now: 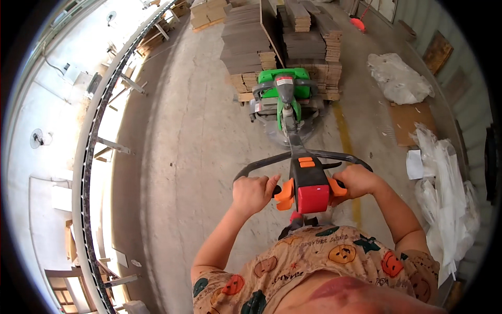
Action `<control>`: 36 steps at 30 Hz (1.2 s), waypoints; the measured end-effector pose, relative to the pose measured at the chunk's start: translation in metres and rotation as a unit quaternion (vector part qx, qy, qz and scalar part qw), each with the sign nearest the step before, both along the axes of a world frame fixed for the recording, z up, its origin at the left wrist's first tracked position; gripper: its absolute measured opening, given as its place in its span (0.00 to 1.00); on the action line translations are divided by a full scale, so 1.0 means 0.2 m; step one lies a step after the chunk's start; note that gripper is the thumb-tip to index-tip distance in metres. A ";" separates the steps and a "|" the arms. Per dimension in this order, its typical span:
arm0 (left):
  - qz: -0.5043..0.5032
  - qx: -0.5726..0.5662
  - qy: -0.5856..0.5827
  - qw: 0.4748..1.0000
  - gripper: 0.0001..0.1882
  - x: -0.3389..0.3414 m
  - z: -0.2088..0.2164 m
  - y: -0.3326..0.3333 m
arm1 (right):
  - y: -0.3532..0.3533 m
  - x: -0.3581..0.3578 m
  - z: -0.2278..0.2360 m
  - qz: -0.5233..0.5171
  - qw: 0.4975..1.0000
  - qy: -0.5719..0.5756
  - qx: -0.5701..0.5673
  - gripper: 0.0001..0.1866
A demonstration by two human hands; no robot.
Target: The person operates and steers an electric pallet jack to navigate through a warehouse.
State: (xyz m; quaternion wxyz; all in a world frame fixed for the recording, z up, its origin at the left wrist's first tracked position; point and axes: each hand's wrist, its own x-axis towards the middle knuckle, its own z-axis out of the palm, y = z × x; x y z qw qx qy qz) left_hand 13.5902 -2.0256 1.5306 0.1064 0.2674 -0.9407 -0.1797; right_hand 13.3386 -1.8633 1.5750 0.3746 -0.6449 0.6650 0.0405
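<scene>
Both my hands are on the handle of a green and black electric pallet truck (295, 133). My left hand (252, 194) wraps round the left grip, its thumb beside an orange control paddle (285, 195). On the other side my right hand (356, 183) closes round the right grip, most of its fingers hidden behind the orange paddle there. Between them sits the control head with a red end (313, 199). Ahead of the truck's green body stand stacks of brown boards (246, 47) on a pallet, with one panel upright between the stacks. The truck's forks are hidden.
A long conveyor or rail (89, 172) on legs runs along the left. At the right lie plastic sheeting (401, 78), flat cardboard (413, 123) and more crumpled plastic (447, 193) near the wall. A yellow line (342, 131) marks the concrete floor. Another board stack (207, 14) stands farther off.
</scene>
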 end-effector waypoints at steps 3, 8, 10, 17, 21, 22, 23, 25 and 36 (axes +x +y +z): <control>0.022 -0.008 0.012 1.000 0.27 -0.06 0.14 -0.01 | -0.03 -0.07 0.15 0.005 0.999 -0.034 -0.003 0.31; 0.051 0.022 -0.005 0.998 0.26 -0.18 0.35 -0.04 | -0.09 -0.22 0.29 0.022 0.997 -0.068 -0.009 0.33; 0.066 0.037 0.006 0.997 0.24 -0.23 0.44 -0.03 | -0.12 -0.28 0.39 0.020 0.996 -0.085 0.012 0.32; 0.054 0.052 -0.019 0.997 0.23 -0.36 0.58 -0.03 | -0.10 -0.44 0.44 0.040 0.991 -0.116 -0.062 0.34; 0.044 0.072 -0.009 0.996 0.22 -0.39 0.55 -0.05 | -0.15 -0.49 0.43 0.053 0.992 -0.113 -0.030 0.34; 0.047 0.072 -0.011 0.996 0.22 -0.39 0.53 -0.07 | -0.17 -0.50 0.43 0.050 0.993 -0.109 -0.012 0.34; 0.038 0.062 -0.014 0.997 0.22 -0.39 0.51 -0.10 | -0.19 -0.50 0.42 0.048 0.993 -0.104 0.006 0.34; 0.026 0.065 0.009 0.997 0.22 -0.41 0.46 -0.15 | -0.22 -0.51 0.38 0.044 0.994 -0.102 0.000 0.34; -0.015 0.068 0.008 0.998 0.20 -0.43 0.30 -0.62 | -0.52 -0.46 0.20 -0.031 0.984 -0.177 -0.006 0.33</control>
